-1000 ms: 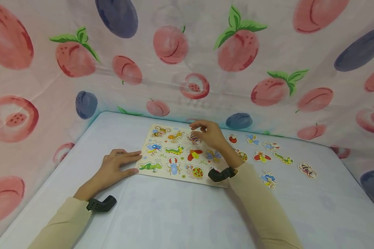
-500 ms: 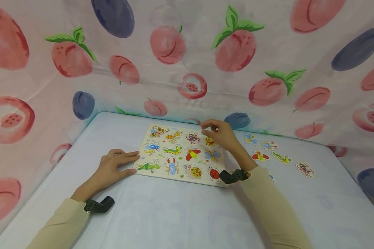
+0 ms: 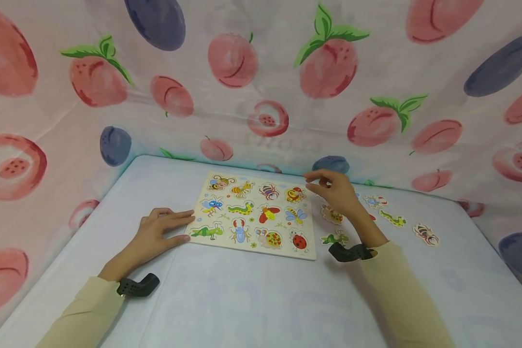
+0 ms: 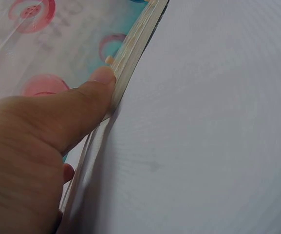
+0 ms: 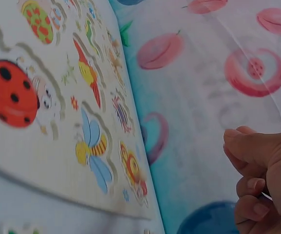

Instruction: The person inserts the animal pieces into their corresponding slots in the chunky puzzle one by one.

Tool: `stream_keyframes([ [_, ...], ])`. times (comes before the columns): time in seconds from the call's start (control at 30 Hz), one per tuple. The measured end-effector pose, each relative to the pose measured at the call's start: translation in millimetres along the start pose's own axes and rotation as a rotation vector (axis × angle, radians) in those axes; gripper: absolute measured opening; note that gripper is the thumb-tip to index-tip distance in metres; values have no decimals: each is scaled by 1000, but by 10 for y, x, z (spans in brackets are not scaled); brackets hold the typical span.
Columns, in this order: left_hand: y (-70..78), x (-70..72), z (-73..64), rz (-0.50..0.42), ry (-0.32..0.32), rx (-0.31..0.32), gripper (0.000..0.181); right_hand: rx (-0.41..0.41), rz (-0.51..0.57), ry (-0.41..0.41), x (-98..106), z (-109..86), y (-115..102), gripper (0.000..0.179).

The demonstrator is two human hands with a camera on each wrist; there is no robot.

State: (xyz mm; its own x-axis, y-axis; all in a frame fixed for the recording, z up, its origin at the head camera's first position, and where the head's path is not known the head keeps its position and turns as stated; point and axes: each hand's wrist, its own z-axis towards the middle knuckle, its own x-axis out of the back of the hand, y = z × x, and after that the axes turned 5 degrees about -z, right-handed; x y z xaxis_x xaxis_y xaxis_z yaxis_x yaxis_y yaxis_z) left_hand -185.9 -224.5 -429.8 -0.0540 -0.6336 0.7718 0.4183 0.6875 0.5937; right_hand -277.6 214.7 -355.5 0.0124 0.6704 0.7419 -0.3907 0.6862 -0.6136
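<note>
A flat wooden insect puzzle board lies on the table, with insect-shaped recesses and printed insects. My left hand rests on the table with fingers stretched to the board's left edge. In the left wrist view the thumb touches that edge. My right hand hovers just right of the board's far right corner, fingers loosely bent. Nothing shows between its thumb and fingers in the right wrist view. Loose insect pieces lie beneath and around it, including a snail piece and a grasshopper piece; hand and wrist partly cover others.
Farther right lie a caterpillar piece, a striped beetle piece and a blue beetle piece. A fruit-printed cloth rises behind the white tabletop and along its left. Both wrists wear a black camera band.
My right hand has moved right, from above the board to beside its far right corner, uncovering the pictures on that side. My left hand stays at the left edge.
</note>
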Motion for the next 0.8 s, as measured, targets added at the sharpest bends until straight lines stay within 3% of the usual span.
stream_keyframes([
  [0.37,-32,-10,-7,-12,13,-15,53,-102,-77,81,320,-298,448,26],
  [0.8,-32,-12,-1,-13,17,-25,54,-230,-183,160,720,-788,903,34],
])
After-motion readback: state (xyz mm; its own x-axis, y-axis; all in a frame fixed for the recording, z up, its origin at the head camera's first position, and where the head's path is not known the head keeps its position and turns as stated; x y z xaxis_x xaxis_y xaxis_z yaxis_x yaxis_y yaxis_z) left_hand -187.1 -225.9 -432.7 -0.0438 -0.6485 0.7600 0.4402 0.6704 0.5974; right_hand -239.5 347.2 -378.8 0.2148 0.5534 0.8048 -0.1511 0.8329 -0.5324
